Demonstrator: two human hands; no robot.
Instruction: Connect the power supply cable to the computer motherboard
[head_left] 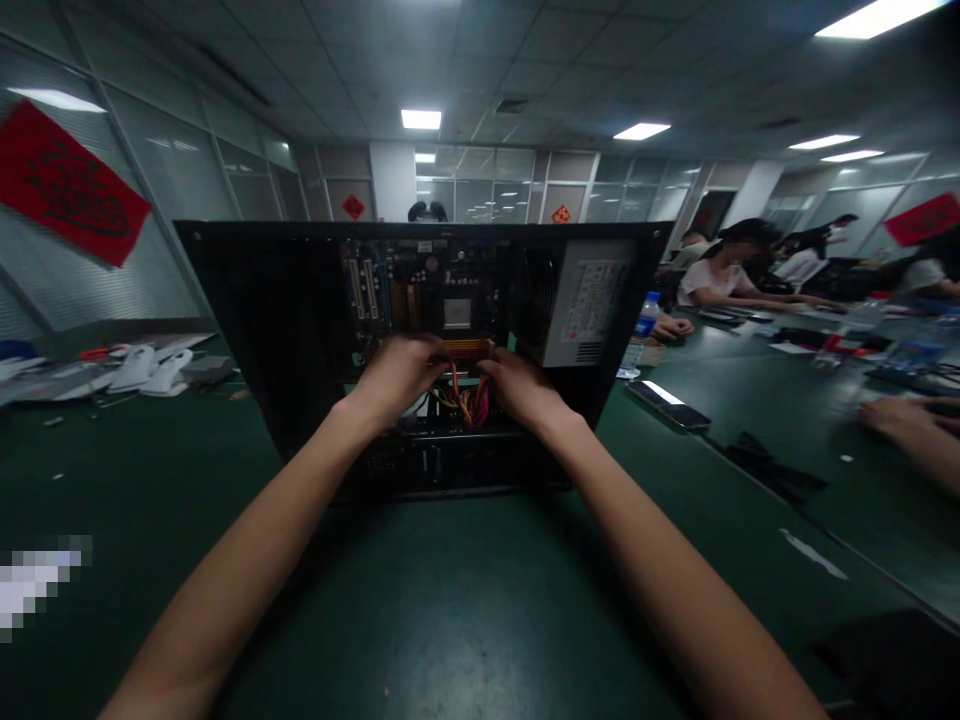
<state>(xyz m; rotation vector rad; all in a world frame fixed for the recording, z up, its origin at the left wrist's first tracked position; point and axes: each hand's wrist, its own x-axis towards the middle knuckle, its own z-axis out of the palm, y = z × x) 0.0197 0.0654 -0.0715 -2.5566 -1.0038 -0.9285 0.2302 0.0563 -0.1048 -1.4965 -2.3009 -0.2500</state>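
An open black computer case (420, 468) lies before me on the table, its inside facing me. At its back, the motherboard (420, 275) carries a square silver heatsink (458, 313) and white expansion slots (361, 290). Orange-yellow memory slots (466, 348) run between my hands. My left hand (397, 375) is closed at their left end, fingertips curled and partly hidden. At the right end, my right hand (521, 385) has its fingers pinched beside a bundle of red, yellow and orange power cables (471, 405). What either hand grips is unclear. A labelled power supply (592, 300) fills the upper right.
A smartphone (666, 404) and a water bottle (643, 335) are right of the case. Papers and white parts (154, 370) lie left on the green table (450, 620). Another person (724, 270) sits at the far right; someone's hand (907, 425) rests at the right edge.
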